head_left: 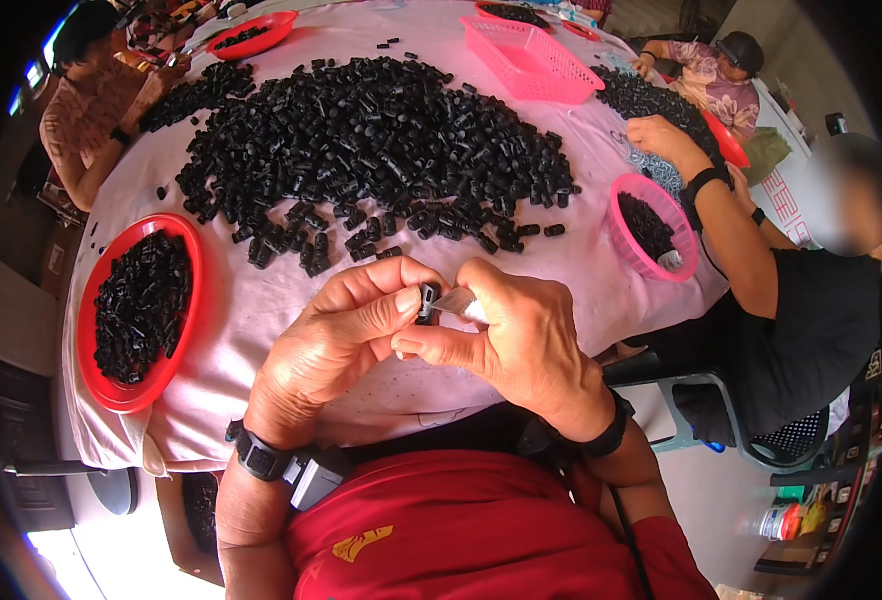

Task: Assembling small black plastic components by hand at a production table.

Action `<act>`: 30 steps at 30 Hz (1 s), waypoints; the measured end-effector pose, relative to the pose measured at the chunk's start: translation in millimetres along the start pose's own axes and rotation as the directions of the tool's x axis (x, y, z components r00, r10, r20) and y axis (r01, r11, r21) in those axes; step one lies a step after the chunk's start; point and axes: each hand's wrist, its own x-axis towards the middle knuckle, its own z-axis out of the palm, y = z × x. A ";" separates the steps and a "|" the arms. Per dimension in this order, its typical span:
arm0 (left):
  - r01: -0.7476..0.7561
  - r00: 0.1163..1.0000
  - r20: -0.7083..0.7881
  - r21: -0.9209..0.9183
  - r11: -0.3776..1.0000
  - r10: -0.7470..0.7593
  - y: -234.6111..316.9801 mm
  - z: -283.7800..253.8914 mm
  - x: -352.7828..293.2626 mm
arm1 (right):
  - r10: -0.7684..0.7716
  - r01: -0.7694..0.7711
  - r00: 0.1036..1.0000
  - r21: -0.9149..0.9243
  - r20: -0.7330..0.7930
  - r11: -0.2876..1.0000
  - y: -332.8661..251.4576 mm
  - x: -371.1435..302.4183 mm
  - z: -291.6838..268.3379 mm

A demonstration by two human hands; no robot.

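Observation:
Between the thumb and fingers of my left hand is a small black plastic part, held upright over the table's near edge. My right hand grips a short flat metal blade, whose tip touches or nearly touches the part's right side. The blade's handle is hidden in my fingers. Just beyond both hands spreads a large heap of similar black plastic parts.
On the pink-covered table, a red basin of black pieces stands left and a pink basket right. Farther back are an empty pink tray and another red basin. Co-workers sit left and right; one arm reaches in close.

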 end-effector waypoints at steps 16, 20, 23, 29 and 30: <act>-0.004 1.000 -0.003 0.057 0.998 0.004 0.8 -1.1 -0.5 | -0.027 0.026 0.999 -0.038 -0.024 0.999 1.0 0.0 1.2; 0.002 1.000 -0.021 0.075 0.997 0.000 0.8 -1.6 -0.7 | -0.041 0.039 0.999 -0.052 -0.029 0.998 0.8 0.4 1.2; 0.001 1.000 -0.019 0.100 0.995 0.001 1.1 -2.6 -1.2 | -0.028 0.028 1.000 -0.052 0.000 0.998 0.4 0.5 -0.4; 0.009 0.999 -0.041 0.116 0.993 -0.005 2.0 1.8 0.4 | -0.083 0.083 0.996 0.000 -0.014 0.997 1.8 -0.8 1.4; 0.018 0.999 -0.048 0.098 0.995 -0.013 2.7 3.1 0.5 | -0.109 0.111 0.993 0.039 -0.043 0.993 2.2 -1.0 -0.2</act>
